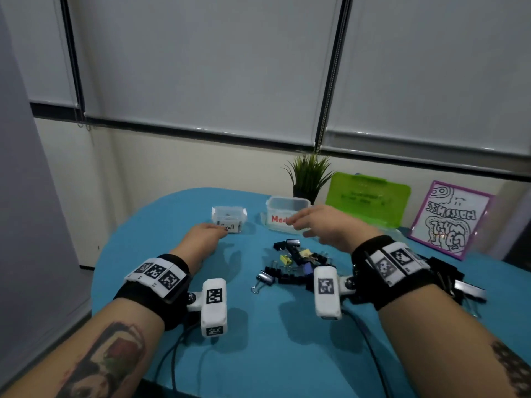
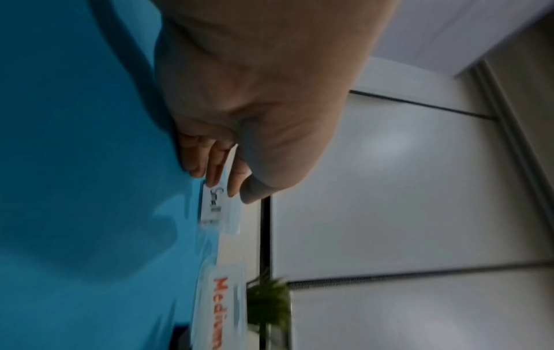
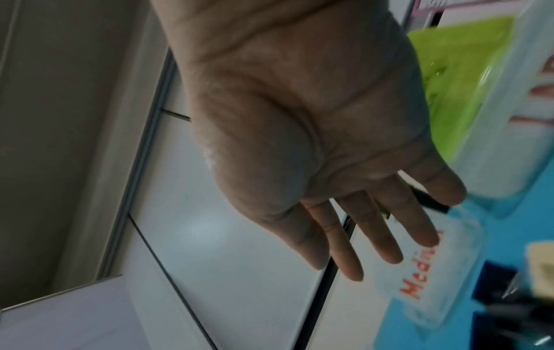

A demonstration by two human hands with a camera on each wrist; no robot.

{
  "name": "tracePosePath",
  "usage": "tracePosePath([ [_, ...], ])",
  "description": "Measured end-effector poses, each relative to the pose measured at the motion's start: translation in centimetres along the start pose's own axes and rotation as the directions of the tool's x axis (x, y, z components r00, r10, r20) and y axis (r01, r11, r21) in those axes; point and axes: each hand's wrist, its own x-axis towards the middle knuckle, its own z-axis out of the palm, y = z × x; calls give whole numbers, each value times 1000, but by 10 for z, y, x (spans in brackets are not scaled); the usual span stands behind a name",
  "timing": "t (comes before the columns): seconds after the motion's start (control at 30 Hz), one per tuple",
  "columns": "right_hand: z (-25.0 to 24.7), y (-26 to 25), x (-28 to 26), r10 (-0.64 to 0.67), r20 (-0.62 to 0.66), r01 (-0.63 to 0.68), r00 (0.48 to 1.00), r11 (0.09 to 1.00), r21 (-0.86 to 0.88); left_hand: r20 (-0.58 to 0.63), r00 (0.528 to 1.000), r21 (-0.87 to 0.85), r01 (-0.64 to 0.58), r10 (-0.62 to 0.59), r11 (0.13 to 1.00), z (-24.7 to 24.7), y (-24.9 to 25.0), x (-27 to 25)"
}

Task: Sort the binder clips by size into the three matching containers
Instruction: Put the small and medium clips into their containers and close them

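Observation:
A heap of binder clips (image 1: pixel 296 264), mostly black with some silver, yellow and blue, lies on the blue table (image 1: pixel 258 340). Behind it stand clear containers labelled Small (image 1: pixel 230 216), with a few clips inside, and Medium (image 1: pixel 284 203). My left hand (image 1: pixel 212 234) reaches up to the Small label (image 2: pixel 214 206) with relaxed fingers, and I see nothing in them. Above the heap, before the Medium container (image 3: pixel 425 272), my right hand (image 1: pixel 304 225) hovers with an empty palm (image 3: pixel 315 142) and spread fingers. A third clear container (image 3: pixel 509 130) sits to the right.
A potted plant (image 1: pixel 309 173), a green lid (image 1: pixel 367 196) and a framed drawing (image 1: pixel 451 219) stand along the wall behind the containers. More large clips (image 1: pixel 465 288) lie right of my right wrist. Black cables (image 1: pixel 178 354) run off the near edge.

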Motion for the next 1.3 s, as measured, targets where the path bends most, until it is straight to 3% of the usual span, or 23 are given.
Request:
tracePosePath([
  [0.1, -6, 36, -14, 53, -53, -50, 997, 997, 65, 155, 988, 244, -32, -7, 969, 19, 17, -23],
  [0.17, -5, 56, -14, 85, -58, -79, 995, 992, 102, 265, 964, 519, -133, -11, 844, 32, 31, -39],
  [0.23, 0, 71, -13, 98, -64, -89, 993, 988, 127, 323, 944, 681, -189, -59, 708, 44, 44, -53],
  [0.33, 10, 91, -10, 98, -42, -89, 994, 979, 185, 362, 921, 819, -240, -145, 521, 57, 57, -69],
  [0.5, 18, 115, -6, 16, 133, -38, 991, 985, 166, 320, 905, 946, -288, -281, 149, 76, 81, -80],
  [0.57, 16, 117, -8, -9, 178, -17, 984, 990, 142, 299, 906, 954, -283, -298, 96, 84, 84, -76],
  [0.63, 15, 118, -7, -35, 190, 4, 981, 987, 162, 296, 907, 955, -275, -299, 113, 90, 85, -70],
  [0.77, 22, 122, -1, -91, 154, 23, 984, 919, 395, 339, 890, 928, -264, -304, 262, 98, 84, -59],
  [0.83, 20, 122, 1, -78, 60, 32, 995, 834, 551, 381, 872, 900, -274, -308, 339, 99, 84, -57],
  [0.9, 15, 123, 4, 5, -24, 14, 1000, 678, 735, 417, 849, 874, -277, -325, 399, 99, 83, -54],
  [0.97, 11, 127, 11, 113, -109, 28, 988, 559, 829, 440, 858, 850, -304, -264, 430, 97, 78, -48],
  [1.03, 8, 132, 16, 197, -205, 61, 959, 561, 826, 470, 878, 732, -331, -89, 596, 97, 70, -39],
  [1.1, 8, 134, 20, 229, -253, 68, 940, 601, 796, 490, 870, 534, -351, 56, 769, 98, 60, -32],
  [1.2, 13, 136, 22, 180, -192, 26, 965, 662, 749, 513, 857, 410, -286, 41, 866, 102, 49, -24],
  [1.3, 17, 129, 19, 104, -71, -27, 992, 724, 689, 515, 857, 391, -218, -17, 894, 108, 44, -20],
])
